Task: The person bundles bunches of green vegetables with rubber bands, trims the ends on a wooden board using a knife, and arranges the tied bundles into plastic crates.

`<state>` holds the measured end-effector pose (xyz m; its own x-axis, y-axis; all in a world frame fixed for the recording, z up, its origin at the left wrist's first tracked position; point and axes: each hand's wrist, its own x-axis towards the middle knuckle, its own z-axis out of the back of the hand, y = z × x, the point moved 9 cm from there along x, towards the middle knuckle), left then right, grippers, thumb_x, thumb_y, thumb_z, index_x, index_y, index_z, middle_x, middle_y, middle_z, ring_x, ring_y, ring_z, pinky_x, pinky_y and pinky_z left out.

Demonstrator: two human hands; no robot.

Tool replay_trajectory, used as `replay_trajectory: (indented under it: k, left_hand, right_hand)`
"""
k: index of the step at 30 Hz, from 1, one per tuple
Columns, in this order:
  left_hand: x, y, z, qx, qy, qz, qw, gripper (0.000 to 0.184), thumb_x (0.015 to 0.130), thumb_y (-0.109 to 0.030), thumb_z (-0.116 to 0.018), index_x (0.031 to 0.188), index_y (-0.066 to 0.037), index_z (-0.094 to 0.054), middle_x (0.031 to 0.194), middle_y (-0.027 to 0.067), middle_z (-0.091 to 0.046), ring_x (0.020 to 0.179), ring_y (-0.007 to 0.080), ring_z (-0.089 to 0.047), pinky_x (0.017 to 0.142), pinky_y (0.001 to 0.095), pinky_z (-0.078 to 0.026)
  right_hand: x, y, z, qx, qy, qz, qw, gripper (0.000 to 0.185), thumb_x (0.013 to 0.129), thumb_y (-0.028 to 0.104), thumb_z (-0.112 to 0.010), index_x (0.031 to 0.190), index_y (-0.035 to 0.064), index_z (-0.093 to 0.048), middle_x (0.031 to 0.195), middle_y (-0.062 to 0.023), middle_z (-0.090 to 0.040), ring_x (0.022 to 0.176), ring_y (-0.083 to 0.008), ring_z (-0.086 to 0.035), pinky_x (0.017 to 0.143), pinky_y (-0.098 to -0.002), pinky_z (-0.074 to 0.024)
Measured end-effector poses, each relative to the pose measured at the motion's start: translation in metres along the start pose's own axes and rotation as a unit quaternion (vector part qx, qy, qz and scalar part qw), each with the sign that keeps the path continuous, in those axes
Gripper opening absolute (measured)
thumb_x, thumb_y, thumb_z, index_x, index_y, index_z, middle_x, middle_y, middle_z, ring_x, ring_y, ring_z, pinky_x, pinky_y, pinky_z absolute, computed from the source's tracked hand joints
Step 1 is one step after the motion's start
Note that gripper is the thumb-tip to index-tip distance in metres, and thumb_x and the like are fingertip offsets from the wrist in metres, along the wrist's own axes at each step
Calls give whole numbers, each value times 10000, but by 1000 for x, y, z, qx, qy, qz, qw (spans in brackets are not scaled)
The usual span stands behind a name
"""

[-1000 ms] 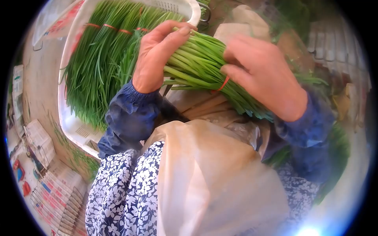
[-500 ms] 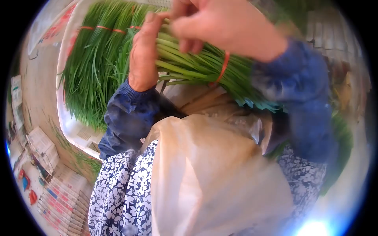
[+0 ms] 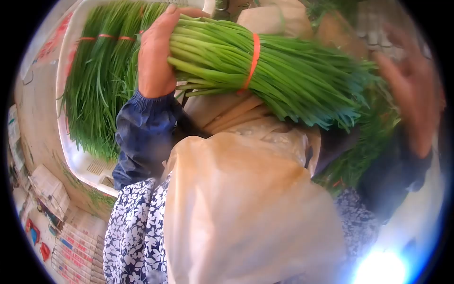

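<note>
floor (image 3: 38, 118) with green scraps (image 3: 100, 198) | banded bunch (image 3: 302, 71) above your apron (image 3: 250, 203), beside crate (image 3: 80, 161) | left hand (image 3: 157, 57) clasps its stem end (image 3: 182, 45); right hand (image 3: 414, 85) blurred, fingers released, apart | step: one-handed hold; any move calls for steady left support

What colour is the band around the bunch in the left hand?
The band is orange-red, seen best in the head view.

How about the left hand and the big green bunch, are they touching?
Touching. The head view shows the left hand right against the stem ends of the big green bunch.
</note>
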<state>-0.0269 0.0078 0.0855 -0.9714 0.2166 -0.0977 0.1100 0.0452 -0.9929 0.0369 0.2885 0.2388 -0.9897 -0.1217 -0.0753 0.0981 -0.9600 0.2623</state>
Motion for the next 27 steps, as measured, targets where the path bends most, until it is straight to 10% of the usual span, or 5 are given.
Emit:
replay_trajectory:
  k: [5,11,13,21,27]
  left_hand:
    - [0,9,-2,-98,-24,81,992,490,1051,-320,-334,1107,36,-666,977,118,-703,867,162,-672,832,284,-532]
    - [-4,9,5,-125,-65,62,988,467,1039,-303,-335,1078,24,-665,1039,119,-694,900,177,-663,877,302,-510]
    - [-3,-18,1,95,-21,-80,992,470,1029,-291,-315,1086,23,-659,1033,111,-695,897,172,-651,884,307,-498]
    - [-6,-16,1,87,-23,-19,996,495,1009,-290,-273,1071,-5,-673,1002,94,-681,897,130,-627,834,280,-489]
    - [-9,8,-5,-188,-31,35,981,622,1039,-485,-262,1307,-21,-576,1187,124,-642,998,190,-638,917,306,-494]
  right_hand:
    - [11,116,-61,105,-43,244,963,215,777,-10,-703,977,25,-632,837,-128,-595,696,-259,-596,628,-319,-484]
    - [30,142,-99,100,-44,214,971,128,786,112,-702,807,49,-592,804,-120,-605,710,-338,-604,596,-427,-458]
    - [32,142,-101,90,-63,211,971,120,777,106,-704,821,57,-604,773,-128,-596,670,-344,-595,578,-431,-453]
    - [41,145,-100,88,20,225,970,134,784,142,-681,796,48,-587,723,-168,-640,697,-369,-652,600,-461,-525]
    - [38,132,-102,111,9,181,977,95,800,66,-677,859,20,-620,742,-143,-626,649,-299,-615,595,-373,-476]
